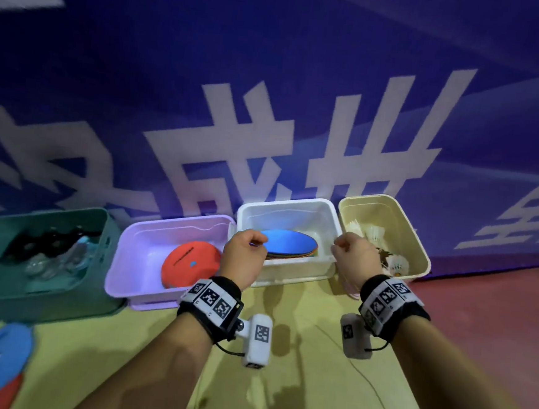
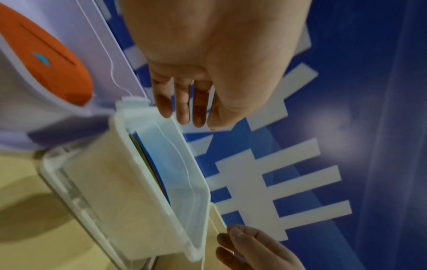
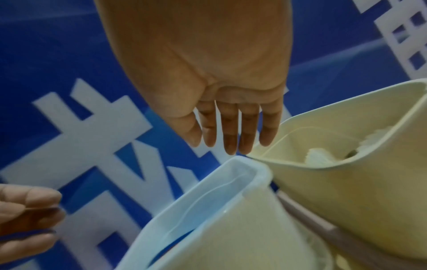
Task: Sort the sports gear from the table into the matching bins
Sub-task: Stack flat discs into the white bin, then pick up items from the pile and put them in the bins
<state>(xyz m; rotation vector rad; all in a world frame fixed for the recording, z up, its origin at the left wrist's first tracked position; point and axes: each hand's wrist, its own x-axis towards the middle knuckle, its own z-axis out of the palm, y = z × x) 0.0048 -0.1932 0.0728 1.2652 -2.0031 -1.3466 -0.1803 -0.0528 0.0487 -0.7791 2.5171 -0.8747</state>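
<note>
Your hands, left (image 1: 242,257) and right (image 1: 357,258), hang loosely curled, holding nothing, above the white bin (image 1: 327,270). Its stacked discs (image 1: 287,243) lie flat, long axis 9-to-3. Four bins line the surface (image 1: 307,362).

Four bins in a row against blue banner (image 1: 304,78): green bin (image 1: 61,291), lilac bin (image 1: 133,277) with orange disc (image 1: 189,264), white bin (image 1: 296,213) with flat markers, blue on top (image 1: 291,243), cream bin (image 1: 408,228) with shuttlecocks (image 1: 397,264). Left hand (image 1: 243,257) and right hand (image 1: 355,259) raised at white bin's near corners, fingers curled, nothing visibly held
</note>
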